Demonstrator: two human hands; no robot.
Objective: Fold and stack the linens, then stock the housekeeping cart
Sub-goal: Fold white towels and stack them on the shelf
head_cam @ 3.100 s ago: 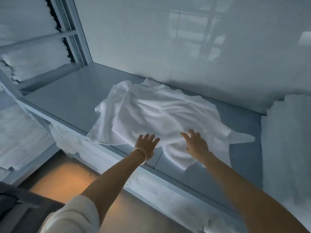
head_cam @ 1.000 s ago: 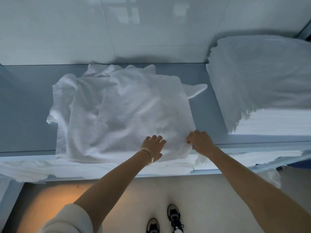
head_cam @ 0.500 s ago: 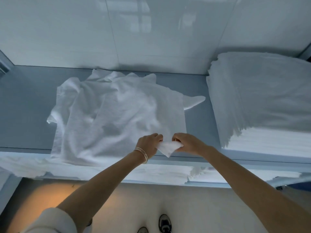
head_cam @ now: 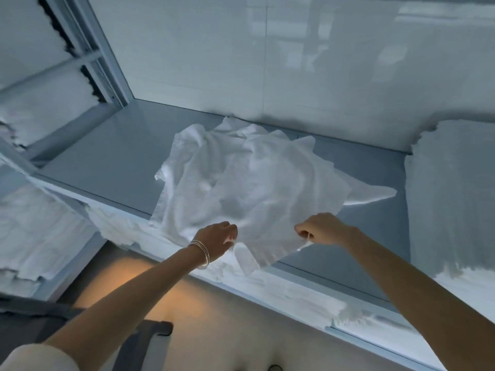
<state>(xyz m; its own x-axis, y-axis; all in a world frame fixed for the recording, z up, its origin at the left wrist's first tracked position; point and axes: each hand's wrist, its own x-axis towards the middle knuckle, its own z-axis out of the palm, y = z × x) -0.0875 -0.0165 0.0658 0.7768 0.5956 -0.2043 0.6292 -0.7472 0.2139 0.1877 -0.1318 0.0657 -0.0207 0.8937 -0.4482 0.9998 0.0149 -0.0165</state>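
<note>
Since half a second ago the two hands have drawn apart along the near edge of the white cloth [head_cam: 257, 188], which was pinched between them at one point. The left hand [head_cam: 217, 238], bangles [head_cam: 201, 254] on its wrist, now pinches the edge with curled fingers; the right hand [head_cam: 320, 228] grips the edge farther right. The cloth lies rumpled on the grey shelf [head_cam: 107, 162], its near edge lifted past the shelf's front. A stack of folded linens [head_cam: 452, 194] stands to the right.

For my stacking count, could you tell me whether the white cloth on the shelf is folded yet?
Not folded: the white cloth lies crumpled while both hands pinch its near edge.
</note>
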